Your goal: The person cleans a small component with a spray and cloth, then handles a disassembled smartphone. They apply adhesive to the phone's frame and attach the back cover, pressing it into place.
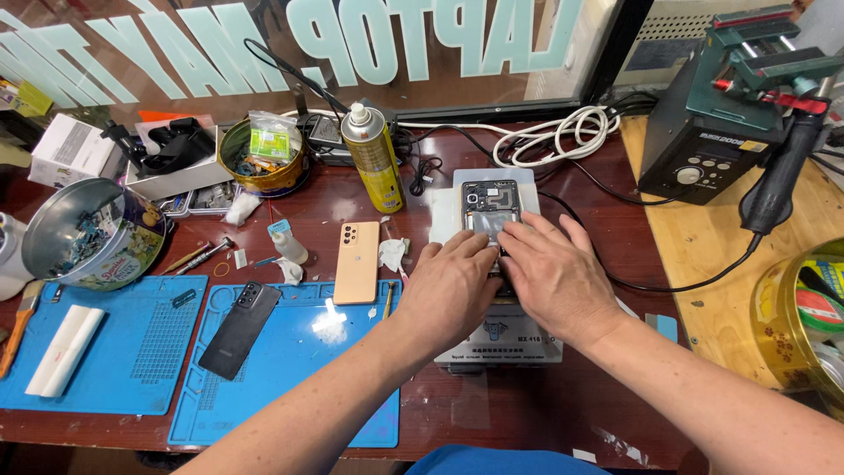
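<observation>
An opened phone (491,200) with its back cover off lies face down on a white heating plate (489,342) at the middle of the bench. My left hand (448,286) and my right hand (554,277) both press on the lower half of the phone, fingertips meeting over its middle. The phone's lower part is hidden under my hands. Whether my fingers pinch a small part there I cannot tell.
A peach phone back cover (357,262) and a black phone (239,329) lie on the blue mat (281,387). A yellow spray can (373,158), round tins (92,233) of small parts, a small dropper bottle (288,244) and a green soldering station (721,110) stand around.
</observation>
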